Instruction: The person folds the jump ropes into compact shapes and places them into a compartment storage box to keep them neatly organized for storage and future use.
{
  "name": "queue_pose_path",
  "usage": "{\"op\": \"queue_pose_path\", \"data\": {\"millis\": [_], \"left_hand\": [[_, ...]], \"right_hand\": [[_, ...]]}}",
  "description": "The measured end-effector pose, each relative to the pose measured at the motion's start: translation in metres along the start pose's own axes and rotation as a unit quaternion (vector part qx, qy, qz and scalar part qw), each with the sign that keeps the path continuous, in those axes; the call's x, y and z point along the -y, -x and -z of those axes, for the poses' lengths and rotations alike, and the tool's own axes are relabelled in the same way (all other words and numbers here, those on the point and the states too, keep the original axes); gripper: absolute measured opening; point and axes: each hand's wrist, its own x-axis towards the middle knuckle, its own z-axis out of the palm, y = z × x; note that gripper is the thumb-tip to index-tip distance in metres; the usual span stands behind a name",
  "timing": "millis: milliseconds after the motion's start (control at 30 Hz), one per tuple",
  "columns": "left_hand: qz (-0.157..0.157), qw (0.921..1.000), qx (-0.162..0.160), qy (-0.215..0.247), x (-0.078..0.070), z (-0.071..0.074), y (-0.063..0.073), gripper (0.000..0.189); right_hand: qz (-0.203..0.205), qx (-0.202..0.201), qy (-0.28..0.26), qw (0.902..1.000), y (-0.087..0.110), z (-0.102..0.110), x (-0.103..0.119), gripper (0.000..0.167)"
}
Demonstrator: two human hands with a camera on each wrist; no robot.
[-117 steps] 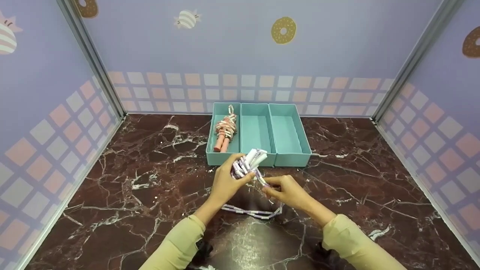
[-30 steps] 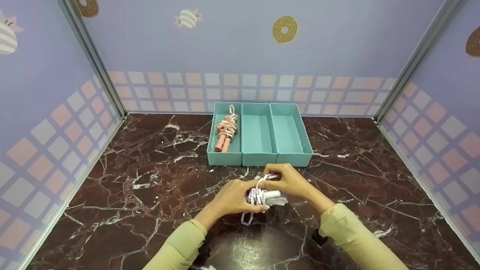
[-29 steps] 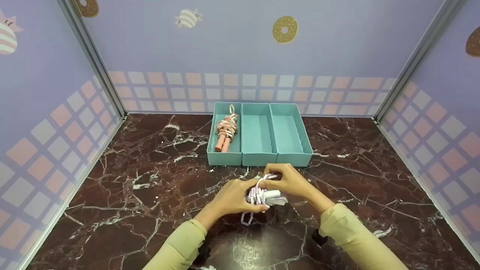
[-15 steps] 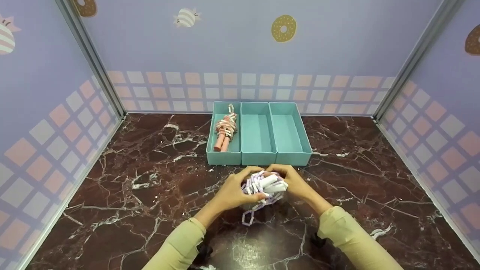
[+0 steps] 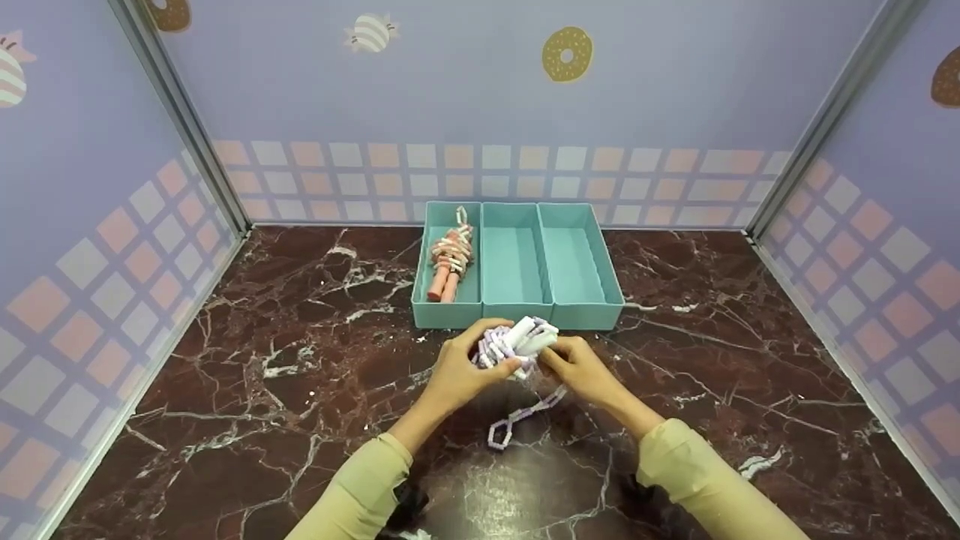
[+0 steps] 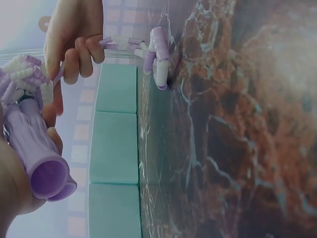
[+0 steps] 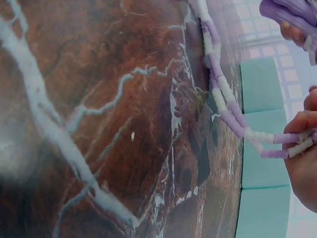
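A purple-and-white beaded skipping rope [image 5: 495, 349] is wound in a bundle around its handles, gripped by my left hand [image 5: 454, 375] just in front of the tray. In the left wrist view its purple handles [image 6: 37, 144] show hollow ends. My right hand [image 5: 589, 371], close on the right of the bundle, holds a doubled strand in curled fingers, clear in the right wrist view at the hand [image 7: 304, 158]. From there the doubled rope tail [image 7: 223, 84] hangs down, its looped end [image 5: 500, 435] at the table. The right fingertips are partly hidden behind the bundle in the head view.
Behind the hands stands a teal tray [image 5: 517, 316] with three compartments. Its left compartment holds a wound pink-and-white skipping rope [image 5: 452, 255] with pink handles. The dark marble-patterned table [image 5: 300, 420] has patterned panels [image 5: 480, 82] at the back and both sides.
The bundle has turned and moved up and left with the left hand, its pale ends now pointing up and right. The right hand has drawn back from it, and the loose tail is shorter than earlier.
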Motion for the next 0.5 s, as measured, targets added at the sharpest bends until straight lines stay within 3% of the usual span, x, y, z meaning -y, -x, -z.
{"op": "queue_pose_path", "data": {"millis": [100, 267, 400, 500], "left_hand": [[0.010, 0.9998, -0.019, 0.002, -0.001, -0.001, -0.001, 0.051], [0.040, 0.9972, -0.043, 0.046, -0.004, -0.003, -0.004, 0.049], [0.075, 0.9892, -0.043, 0.118, -0.005, -0.003, -0.006, 0.045], [0.105, 0.9761, -0.040, 0.186, -0.006, -0.004, -0.006, 0.042]], "right_hand": [[0.007, -0.010, 0.032, 0.9994, 0.001, -0.004, 0.004, 0.028], [0.039, -0.030, 0.111, 0.9926, 0.004, -0.010, 0.012, 0.019], [0.052, -0.049, 0.222, 0.9725, 0.006, -0.015, 0.018, 0.013], [0.052, -0.064, 0.299, 0.9508, 0.009, -0.018, 0.022, 0.014]]}}
